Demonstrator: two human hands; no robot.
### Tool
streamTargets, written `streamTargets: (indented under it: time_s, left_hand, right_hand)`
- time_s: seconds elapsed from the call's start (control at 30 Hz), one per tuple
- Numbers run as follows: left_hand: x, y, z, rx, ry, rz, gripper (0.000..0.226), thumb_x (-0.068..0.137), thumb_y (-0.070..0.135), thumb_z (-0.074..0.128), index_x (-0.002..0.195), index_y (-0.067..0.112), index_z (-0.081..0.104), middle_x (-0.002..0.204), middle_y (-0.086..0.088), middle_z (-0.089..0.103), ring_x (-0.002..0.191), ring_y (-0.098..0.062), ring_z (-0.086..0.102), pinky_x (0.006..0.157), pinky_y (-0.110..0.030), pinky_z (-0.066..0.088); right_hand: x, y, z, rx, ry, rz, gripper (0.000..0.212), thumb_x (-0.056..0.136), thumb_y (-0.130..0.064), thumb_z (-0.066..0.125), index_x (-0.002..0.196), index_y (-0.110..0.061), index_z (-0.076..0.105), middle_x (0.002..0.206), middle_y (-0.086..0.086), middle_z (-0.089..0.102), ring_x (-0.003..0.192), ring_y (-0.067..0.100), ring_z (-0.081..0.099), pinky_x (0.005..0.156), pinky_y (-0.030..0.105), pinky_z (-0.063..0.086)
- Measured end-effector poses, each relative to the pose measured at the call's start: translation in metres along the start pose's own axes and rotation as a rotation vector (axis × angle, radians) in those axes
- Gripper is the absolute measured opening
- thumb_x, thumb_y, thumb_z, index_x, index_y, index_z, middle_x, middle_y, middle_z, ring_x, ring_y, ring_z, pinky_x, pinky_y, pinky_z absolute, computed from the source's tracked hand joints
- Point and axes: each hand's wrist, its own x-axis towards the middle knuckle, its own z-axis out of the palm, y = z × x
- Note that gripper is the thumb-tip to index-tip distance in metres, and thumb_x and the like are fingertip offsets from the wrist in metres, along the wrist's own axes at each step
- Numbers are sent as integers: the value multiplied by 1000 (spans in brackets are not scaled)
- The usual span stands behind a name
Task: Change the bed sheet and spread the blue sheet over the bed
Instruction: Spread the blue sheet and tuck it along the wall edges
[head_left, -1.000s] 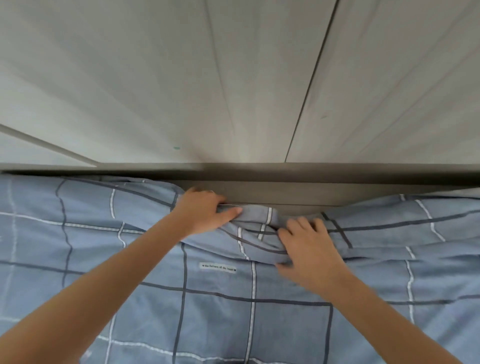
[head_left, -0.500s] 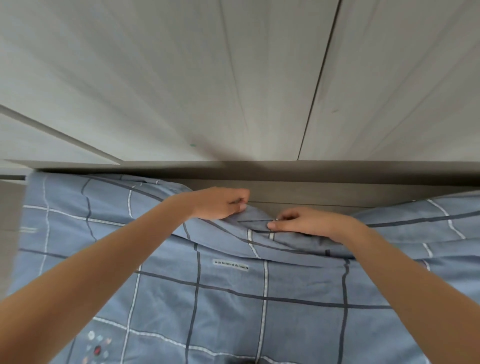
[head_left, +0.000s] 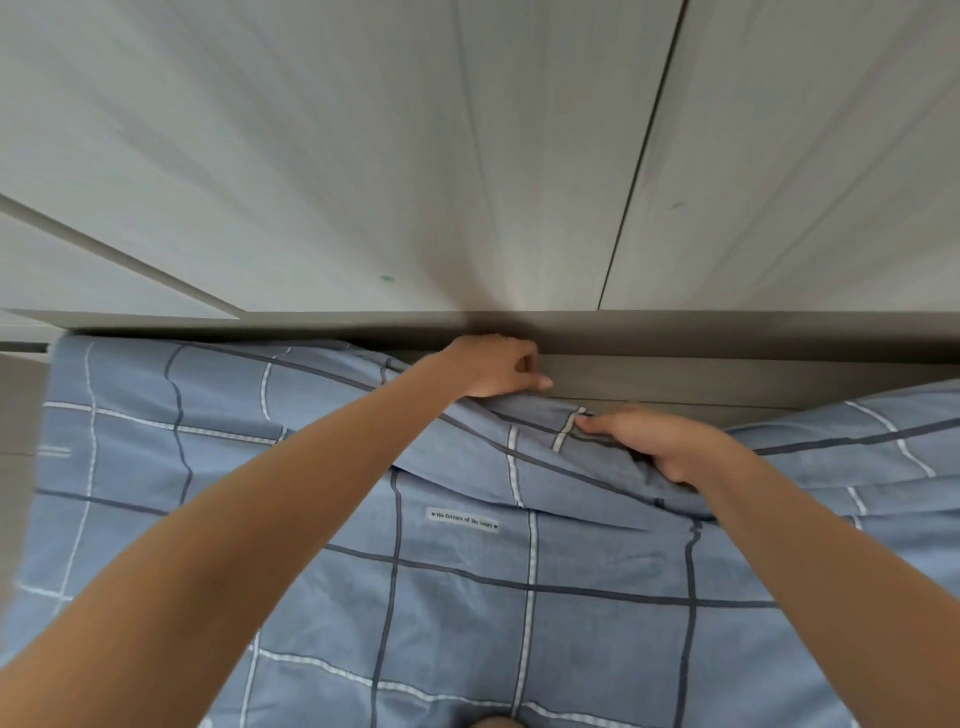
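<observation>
1. Blue sheet (head_left: 467, 597) (checked, dark and white grid lines) covers the bed from the grey ledge (head_left: 727, 338) down to the bottom of the frame.
2. Left hand (head_left: 493, 366): fingers curled and thumb out, gripping the sheet's top edge where it meets the ledge. Fabric bunches into a ridge right under it.
3. Right hand (head_left: 660, 441): just beside the left and slightly nearer the camera, apart from it. Its fingertips (head_left: 589, 425) pinch a fold at a white stripe, and the rest of the hand presses into the creased cloth.
4. Both forearms come in from the bottom corners, over the sheet.
5. The top edge runs left-right along the ledge. The left corner sits flat at the far left, and the edge sags in the middle between the hands. The right side is cut off by the frame, so I can't tell the true long axis.
6. A small white label (head_left: 462, 519) with unreadable print lies flat below the ridge, between the two arms, text line running left-right.
7. Room: pale wood-grain wall panels (head_left: 363, 156) rise above the ledge, split by a dark vertical seam (head_left: 639, 156), with a tiny green mark (head_left: 386, 279) near the bottom.
</observation>
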Motion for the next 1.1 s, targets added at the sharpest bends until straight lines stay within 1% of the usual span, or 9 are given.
streamTargets:
  time_s: [0.13, 0.23, 0.37, 0.57, 0.67, 0.8, 0.97, 1.03, 1.1]
  left_hand:
    - [-20, -36, -23, -109, -335, -196, 70, 77, 78, 46, 115, 20, 61, 110, 6, 60, 99, -18, 57, 93, -35, 41]
    - [-33, -65, -27, -213, -373, -103, 56, 82, 62, 56, 114, 16, 62, 107, 4, 64, 97, -15, 59, 97, -35, 42]
    - [-35, -72, -23, -366, -309, 4, 28, 89, 36, 63, 107, 14, 67, 101, -9, 70, 88, -22, 66, 88, -39, 51]
    - [-34, -62, -25, -379, -306, 42, 24, 97, 31, 52, 113, 18, 63, 106, 2, 68, 98, -15, 64, 88, -28, 50]
    - [-31, -58, -25, -357, -341, 6, 25, 98, 34, 48, 115, 21, 62, 109, 5, 67, 100, -14, 64, 92, -30, 50]
    - [-27, -54, -22, -419, -347, -21, 23, 98, 33, 50, 110, 20, 64, 108, 2, 68, 100, -19, 64, 93, -33, 49]
    - [-45, -35, -35, -487, -527, 65, 26, 83, 45, 60, 95, 23, 65, 81, 12, 68, 73, -8, 62, 70, -20, 47]
    - [-46, -28, -36, -443, -606, 28, 26, 81, 46, 61, 93, 23, 64, 78, 10, 67, 69, -3, 62, 70, -17, 45]
    - [-48, -23, -35, -378, -663, -17, 41, 83, 51, 61, 93, 11, 61, 78, -1, 61, 66, -6, 59, 74, -19, 48]
  right_hand:
    - [-2, 1, -1, 178, 17, -64, 33, 92, -34, 59, 114, -9, 62, 107, 10, 67, 99, 23, 63, 94, 34, 49]
    - [-8, 6, -2, 330, -20, -155, 11, 95, -25, 54, 90, -18, 61, 88, 0, 67, 78, 9, 62, 74, 18, 52]
    - [-7, 11, -2, 380, -81, -223, 17, 95, -26, 52, 98, -13, 64, 95, 6, 71, 81, 13, 67, 72, 20, 55]
    - [-16, -7, -8, 150, -262, -130, 34, 84, -44, 58, 107, -20, 65, 101, -1, 74, 92, 12, 70, 75, 22, 54]
    - [-19, -14, -12, 44, -344, -124, 50, 68, -37, 72, 112, -14, 63, 104, 2, 73, 96, 16, 69, 79, 26, 55]
    - [-19, -11, -12, 86, -293, -79, 23, 90, -28, 58, 108, -14, 65, 103, 5, 73, 95, 18, 69, 84, 30, 55]
    - [-21, -8, -11, 53, -316, -120, 25, 96, -29, 51, 112, -15, 65, 109, 5, 71, 103, 21, 67, 97, 36, 49]
    - [-22, -6, -9, -30, -265, -213, 26, 96, -36, 52, 108, -18, 65, 105, 3, 71, 99, 20, 67, 92, 37, 50]
    - [-24, -11, -10, -253, -182, -338, 34, 87, -54, 56, 94, -21, 65, 85, 2, 65, 77, 20, 58, 71, 39, 45]
